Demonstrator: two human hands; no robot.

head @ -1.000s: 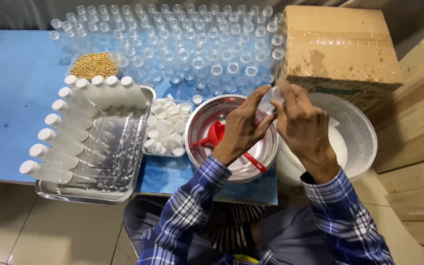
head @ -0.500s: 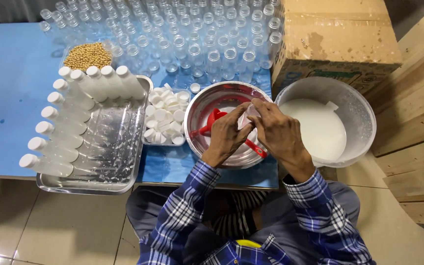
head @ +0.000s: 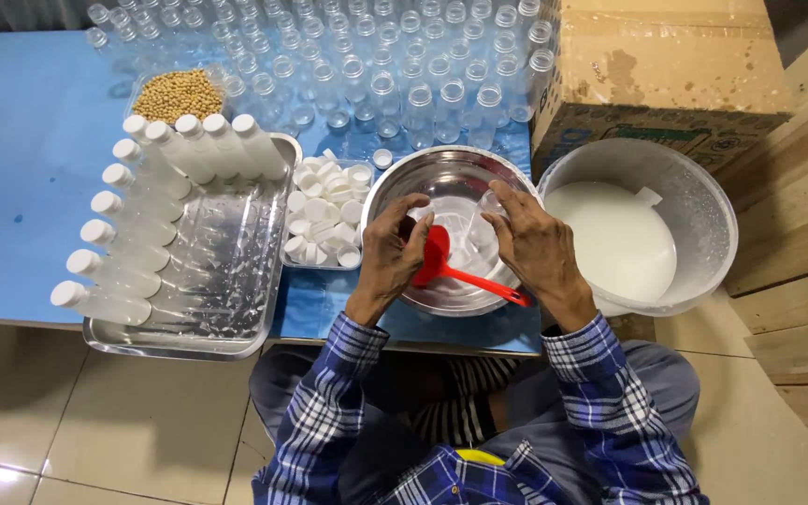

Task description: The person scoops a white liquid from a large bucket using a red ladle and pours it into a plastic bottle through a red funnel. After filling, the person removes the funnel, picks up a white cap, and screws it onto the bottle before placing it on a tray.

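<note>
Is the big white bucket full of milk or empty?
Partly full. The white bucket holds white liquid low inside, with bare wall above it. Whether it is milk cannot be told.

Small clear plastic bottle held over round steel bowl, roughly upright, detail hard to tell. Red plastic ladle resting in bowl, handle pointing lower right.

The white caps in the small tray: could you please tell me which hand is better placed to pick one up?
Probably the left hand. It is over the left rim of the steel bowl, right beside the tray of white caps, while the right hand is on the bowl's far side, nearer the white bucket.
</note>
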